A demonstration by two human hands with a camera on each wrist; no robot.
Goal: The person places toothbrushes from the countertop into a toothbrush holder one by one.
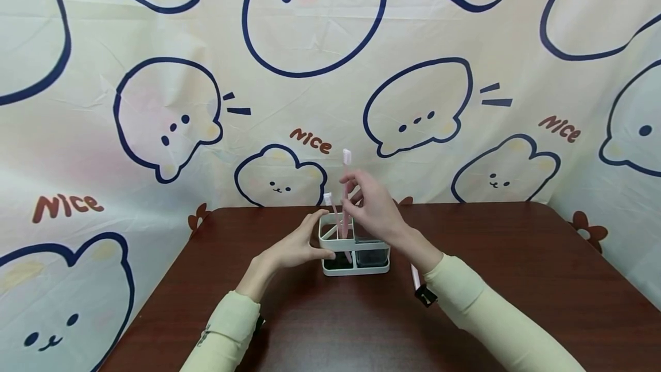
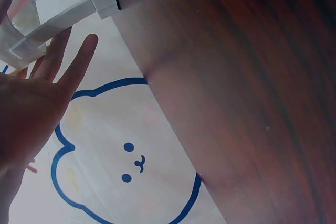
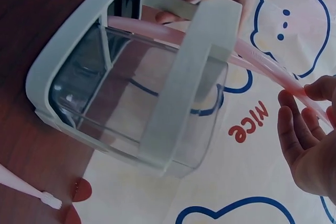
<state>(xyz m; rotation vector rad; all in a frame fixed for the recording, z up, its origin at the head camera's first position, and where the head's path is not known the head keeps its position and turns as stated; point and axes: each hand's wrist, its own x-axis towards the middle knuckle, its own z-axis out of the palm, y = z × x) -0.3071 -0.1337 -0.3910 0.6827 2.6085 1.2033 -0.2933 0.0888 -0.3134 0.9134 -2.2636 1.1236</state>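
Observation:
A white toothbrush holder stands on the table with a see-through cup in its right half. My left hand grips the holder's left side, thumb at the front and fingers toward the back. Above it, my right hand pinches a pink toothbrush by the handle, bristles up. Its lower end is down inside a left compartment, as the right wrist view also shows. Another pink toothbrush leans in the holder beside it. In the left wrist view, spread fingers lie along the holder's frame.
Another pink toothbrush lies on the brown table, right of the holder and partly under my right forearm. A cloth printed with cartoon bears hangs behind the table's far edge and along its sides.

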